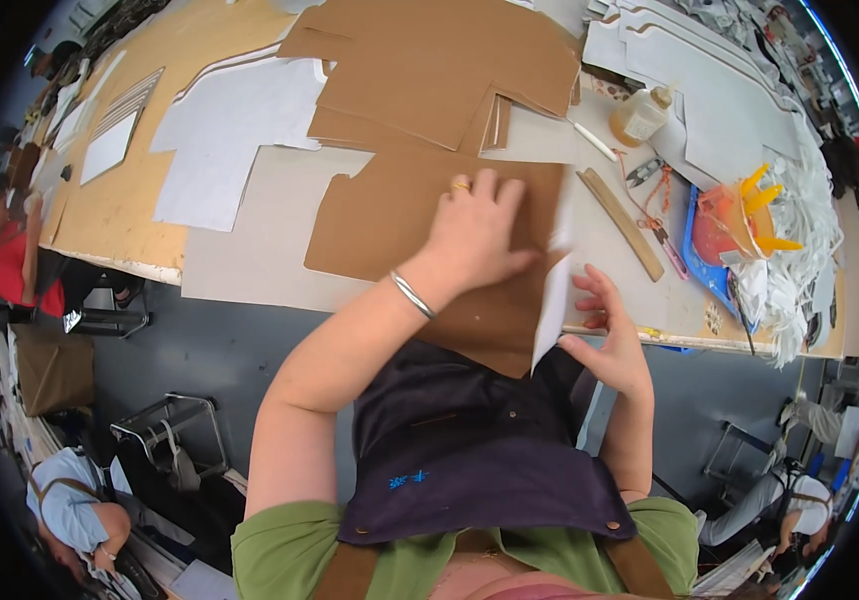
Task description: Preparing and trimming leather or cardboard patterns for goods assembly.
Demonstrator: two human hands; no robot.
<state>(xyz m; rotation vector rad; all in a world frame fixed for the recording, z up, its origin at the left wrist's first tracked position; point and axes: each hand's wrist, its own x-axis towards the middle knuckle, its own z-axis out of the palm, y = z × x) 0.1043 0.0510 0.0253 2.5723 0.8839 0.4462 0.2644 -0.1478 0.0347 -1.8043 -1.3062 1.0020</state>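
My left hand [479, 225] rests on a brown sheet [379, 215], fingers spread over it, with a ring and a silver bangle. The sheet reaches past the table's front edge toward my dark apron. Along its right side runs a turned-up white strip or backing [554, 305]. Just right of that strip is my right hand [604, 325], fingers curved and apart, thumb at or close to the white edge. A flat wooden stick [619, 220] lies beside the sheet on the right.
Brown pieces [429, 70] and white pieces [229, 130] lie behind. At right are a glue bottle [639, 115], snips [644, 172], a cup of yellow-handled brushes [724, 225] on a blue tray and shredded offcuts [799, 280]. Co-workers [19, 250] sit around; stools [169, 435] stand below.
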